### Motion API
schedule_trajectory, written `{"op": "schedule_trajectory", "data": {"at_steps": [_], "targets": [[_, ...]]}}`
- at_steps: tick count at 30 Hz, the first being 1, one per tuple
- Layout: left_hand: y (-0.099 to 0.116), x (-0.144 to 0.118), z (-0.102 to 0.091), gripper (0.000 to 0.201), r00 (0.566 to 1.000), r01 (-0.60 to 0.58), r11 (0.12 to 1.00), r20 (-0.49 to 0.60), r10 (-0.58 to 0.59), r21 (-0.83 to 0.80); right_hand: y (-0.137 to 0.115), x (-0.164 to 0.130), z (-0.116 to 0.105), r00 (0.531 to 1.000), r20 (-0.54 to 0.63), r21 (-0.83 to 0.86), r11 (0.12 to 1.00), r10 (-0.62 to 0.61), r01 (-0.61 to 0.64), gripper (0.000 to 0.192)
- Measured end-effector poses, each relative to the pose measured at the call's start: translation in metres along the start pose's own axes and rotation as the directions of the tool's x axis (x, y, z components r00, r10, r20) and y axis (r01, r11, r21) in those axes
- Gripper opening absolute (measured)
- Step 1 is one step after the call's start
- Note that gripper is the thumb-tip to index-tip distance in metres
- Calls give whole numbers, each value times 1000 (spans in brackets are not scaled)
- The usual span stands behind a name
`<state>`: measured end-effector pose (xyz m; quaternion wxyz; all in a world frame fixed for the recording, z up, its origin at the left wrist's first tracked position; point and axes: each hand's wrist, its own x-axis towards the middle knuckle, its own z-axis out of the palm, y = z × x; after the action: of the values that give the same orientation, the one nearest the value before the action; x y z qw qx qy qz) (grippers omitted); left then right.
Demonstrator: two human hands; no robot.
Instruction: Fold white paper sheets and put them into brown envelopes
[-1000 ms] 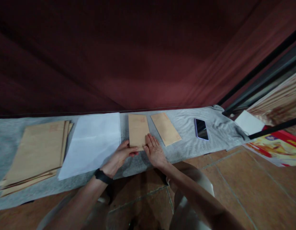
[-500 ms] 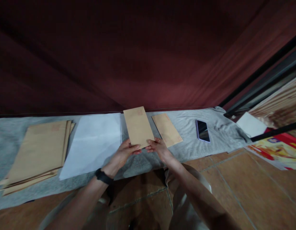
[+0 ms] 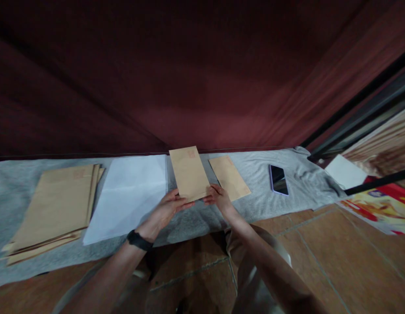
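Note:
A brown paper envelope (image 3: 189, 173) with a faint reddish print near its top corner is held up in front of me. My left hand (image 3: 174, 203) grips its lower left corner, and my right hand (image 3: 217, 195) pinches the lower right corner. Part of the fingers is hidden under the envelope. Just right of it, a second brown envelope (image 3: 231, 178) lies flat on the grey cloth (image 3: 255, 168). White paper sheets (image 3: 130, 192) lie to the left of my left hand.
A stack of brown envelopes (image 3: 58, 203) lies at the far left. A phone (image 3: 279, 179) rests on the cloth at the right. Behind stands a dark red curtain (image 3: 202, 96). Black bars (image 3: 359, 100) and a colourful printed box (image 3: 386, 205) are at the far right.
The envelope stays in nearly the same spot. My left thumb has shifted off its front to the lower edge, and my right hand has slid slightly along its right corner.

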<state>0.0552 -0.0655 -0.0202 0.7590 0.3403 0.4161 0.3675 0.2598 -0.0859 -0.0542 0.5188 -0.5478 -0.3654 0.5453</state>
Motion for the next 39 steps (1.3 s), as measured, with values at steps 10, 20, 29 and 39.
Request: {"op": "schedule_trajectory", "data": {"at_steps": [10,20,29,39], "targets": [[0,2,2,52,996,-65,998,59,65,-6,-5,-18,8,714,526,-765,109,-462,634,64],[9,-1,7,46,992,-109,994,65,108,14,-26,-11,3,773,259,-680,459,-579,572,57],[-6,5,14,47,999,-39,997,21,41,-72,-16,1,26,967,-134,152,960,-214,234,28],[-22,11,19,34,996,-16,994,-86,7,-107,-2,-8,47,980,22,90,976,-200,197,41]]}}
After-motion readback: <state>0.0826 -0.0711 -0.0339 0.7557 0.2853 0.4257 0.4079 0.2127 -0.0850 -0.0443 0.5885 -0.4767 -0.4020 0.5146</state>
